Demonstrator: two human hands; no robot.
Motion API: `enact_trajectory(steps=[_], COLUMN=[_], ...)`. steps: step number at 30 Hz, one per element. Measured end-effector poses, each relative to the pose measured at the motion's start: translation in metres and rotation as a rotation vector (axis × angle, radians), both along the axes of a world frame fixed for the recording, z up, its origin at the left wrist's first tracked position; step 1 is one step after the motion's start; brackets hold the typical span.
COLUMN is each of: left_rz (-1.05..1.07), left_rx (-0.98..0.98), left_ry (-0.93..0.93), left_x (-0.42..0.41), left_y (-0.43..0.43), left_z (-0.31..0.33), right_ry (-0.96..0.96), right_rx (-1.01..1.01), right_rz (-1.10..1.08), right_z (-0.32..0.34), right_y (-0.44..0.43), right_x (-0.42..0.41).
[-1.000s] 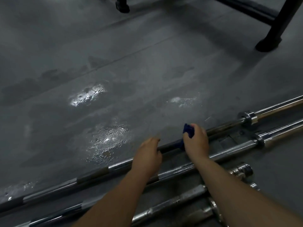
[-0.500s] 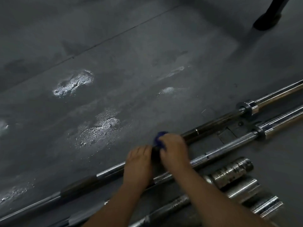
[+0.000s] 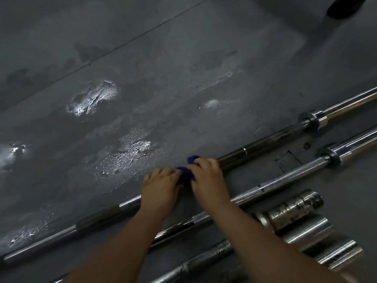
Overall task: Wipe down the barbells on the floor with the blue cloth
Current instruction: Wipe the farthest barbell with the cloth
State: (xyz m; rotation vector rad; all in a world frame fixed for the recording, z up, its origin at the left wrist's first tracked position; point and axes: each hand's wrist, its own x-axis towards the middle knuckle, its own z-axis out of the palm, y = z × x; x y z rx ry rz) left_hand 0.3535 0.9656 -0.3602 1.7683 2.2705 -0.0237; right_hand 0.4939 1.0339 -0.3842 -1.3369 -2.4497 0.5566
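Observation:
Several steel barbells lie side by side on the grey floor, running from lower left to upper right. My right hand (image 3: 206, 176) grips the blue cloth (image 3: 188, 169) wrapped round the shaft of the farthest barbell (image 3: 271, 137). Only small folds of the cloth show above and left of the fingers. My left hand (image 3: 161, 187) rests on the same shaft just to the left, its fingers curled over the bar and touching the cloth. A second barbell (image 3: 285, 178) passes under my right wrist.
Shiny sleeve ends of more bars (image 3: 295, 208) lie at the lower right. Wet, glistening patches (image 3: 126, 156) mark the floor beyond the bars. A dark rounded foot of some equipment (image 3: 344, 5) stands at the top right corner.
My right hand with the cloth slid left along the far barbell until it met my left hand, which stayed on the bar. The camera view dropped lower.

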Motion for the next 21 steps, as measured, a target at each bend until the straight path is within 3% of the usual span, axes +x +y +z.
enact_trajectory(steps=[3,6,8,12,14,19,21], left_rz=[0.089,0.134,0.165,0.133,0.140,0.125,0.103], left_rx=[0.062,0.083,0.084,0.052,0.031,-0.015,-0.029], left_ry=[-0.023,-0.016,-0.041,-0.065,-0.090,-0.131,-0.139], left_x=[-0.001,0.001,0.000,-0.009,-0.013,-0.014,-0.017], left_y=[0.003,0.007,0.009,0.012,0.014,0.013,0.014], left_z=[0.003,0.002,0.001,0.002,0.003,-0.003,-0.003], right_ry=[-0.067,-0.087,-0.081,-0.009,-0.022,-0.029,-0.036], right_rx=[0.067,0.019,-0.044,-0.010,-0.001,-0.046,-0.017], right_rz=[0.004,-0.392,-0.503,-0.046,0.073,-0.443,-0.298], right_z=[0.006,0.007,0.008,0.005,0.004,0.004,0.009], right_y=[0.025,0.066,0.064,0.007,0.009,0.050,0.026], right_x=[0.014,0.058,0.054,-0.012,-0.005,0.045,0.013])
